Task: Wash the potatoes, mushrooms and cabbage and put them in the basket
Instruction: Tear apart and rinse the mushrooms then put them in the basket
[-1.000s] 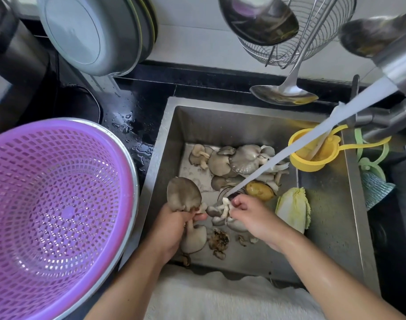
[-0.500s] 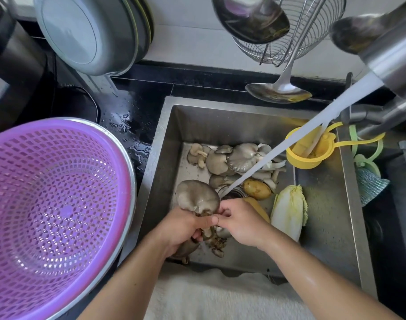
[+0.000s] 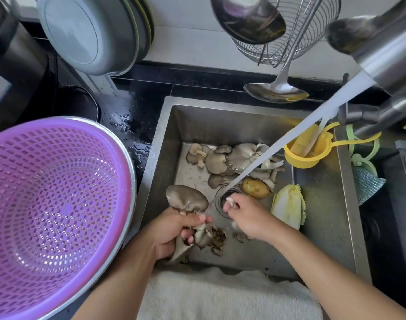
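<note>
Well, going by bulk, I reckon the cabbage (image 3: 289, 205) is the weightiest piece — firm at the core, leafy and loose at the edges — lying on the sink (image 3: 324, 227) floor at the right, best cupped around its whole body. The potato (image 3: 256, 188) just beside the drain looks dense, hard and slick when wet, so I would wrap the palm round it. The loose mushrooms (image 3: 229, 158) heaped at the back of the sink under the water stream (image 3: 289, 139) seem light, soft and easily torn; I would take them by the stems, not the caps. The purple basket (image 3: 59, 204) sits on the counter at the left, well apart from the vegetables, with nothing in it.

My left hand (image 3: 172, 234) curls round the stalks of a mushroom cluster (image 3: 187, 199), its big cap standing above the fist. My right hand (image 3: 248, 215) pinches a small pale mushroom piece (image 3: 230, 201) at its fingertips — right over the drain, where the stream lands.
</note>
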Demonstrator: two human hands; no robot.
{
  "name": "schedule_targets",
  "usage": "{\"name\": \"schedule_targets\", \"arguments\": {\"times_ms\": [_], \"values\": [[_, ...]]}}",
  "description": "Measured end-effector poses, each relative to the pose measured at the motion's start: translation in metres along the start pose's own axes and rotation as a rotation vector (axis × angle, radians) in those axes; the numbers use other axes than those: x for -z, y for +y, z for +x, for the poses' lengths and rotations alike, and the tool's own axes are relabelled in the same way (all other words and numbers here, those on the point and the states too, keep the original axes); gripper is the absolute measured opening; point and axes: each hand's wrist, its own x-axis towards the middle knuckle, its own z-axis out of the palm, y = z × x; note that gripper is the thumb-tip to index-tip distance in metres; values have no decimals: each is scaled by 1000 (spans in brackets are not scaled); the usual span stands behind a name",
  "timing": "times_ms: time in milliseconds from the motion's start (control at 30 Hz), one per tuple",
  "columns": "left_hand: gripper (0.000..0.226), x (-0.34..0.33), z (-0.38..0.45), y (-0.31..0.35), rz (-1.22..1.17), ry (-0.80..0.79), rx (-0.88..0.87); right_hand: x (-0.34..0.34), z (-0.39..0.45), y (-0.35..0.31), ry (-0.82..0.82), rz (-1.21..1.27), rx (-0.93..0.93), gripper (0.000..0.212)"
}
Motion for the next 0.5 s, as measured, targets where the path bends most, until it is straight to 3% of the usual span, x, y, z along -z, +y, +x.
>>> {"name": "schedule_targets", "arguments": {"times_ms": [100,233,333,500], "values": [[7,-9,3,-5,-58,44,-63,-12,-9,-7,-89,262,28,18],[18,-25,8,-11,-168,180,-140,-29,-10,-8,1,466,-106,37],[17,-30,8,-13,-71,210,-217,-34,-11,-9,-76,609,-142,36],[28,-16,1,-10,214,-20,-237,-4,-15,-15,-375,602,-184,27]]}}
